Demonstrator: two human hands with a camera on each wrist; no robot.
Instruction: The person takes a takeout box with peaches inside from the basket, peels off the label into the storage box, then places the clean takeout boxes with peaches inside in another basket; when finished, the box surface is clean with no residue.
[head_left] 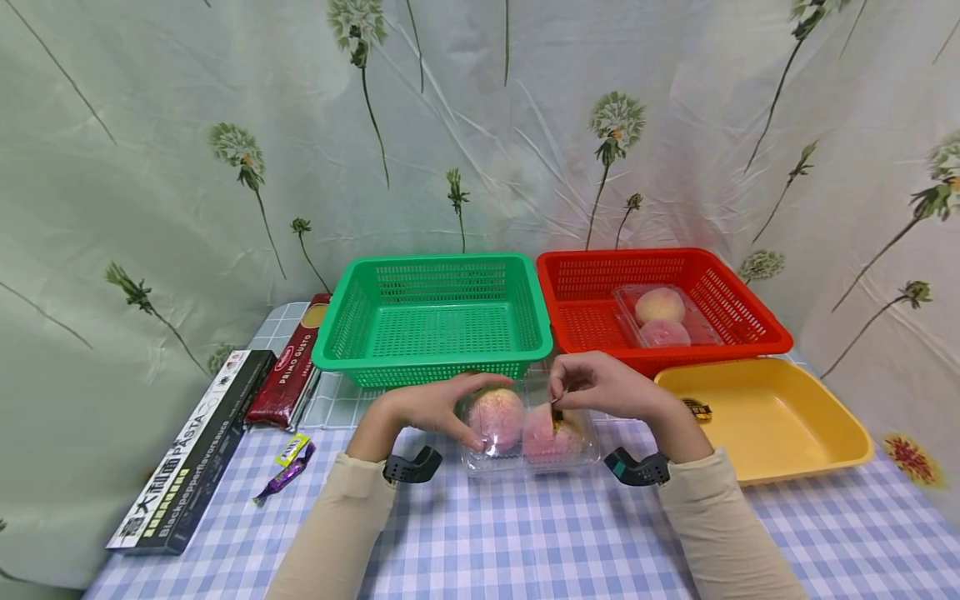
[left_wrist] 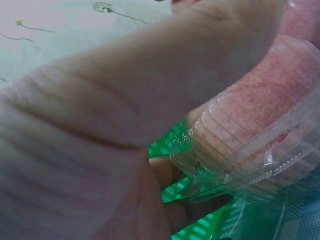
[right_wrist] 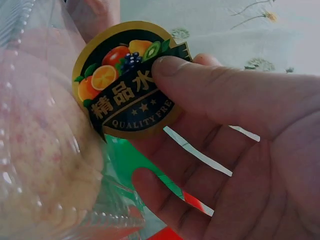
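Observation:
A clear plastic box [head_left: 489, 467] with two pink-and-yellow peaches stands on the table before the green basket. My left hand [head_left: 435, 406] grips its left end, thumb on the near side and fingers behind, as the left wrist view shows. Over the box's right half, my right hand [head_left: 603, 386] pinches a round black-and-gold fruit label [right_wrist: 132, 92] between thumb and fingers. One edge of the label meets the clear plastic beside a peach [right_wrist: 45, 140]; whether it is stuck there I cannot tell.
Behind the box are a green basket [head_left: 433, 367] and a red basket [head_left: 592, 358] holding another peach box [head_left: 701, 325]. A yellow tray [head_left: 780, 467] with a similar label [head_left: 697, 409] is at right. Left lie a pasta box [head_left: 198, 450], a red packet [head_left: 288, 375] and small wrapped sweets [head_left: 287, 473].

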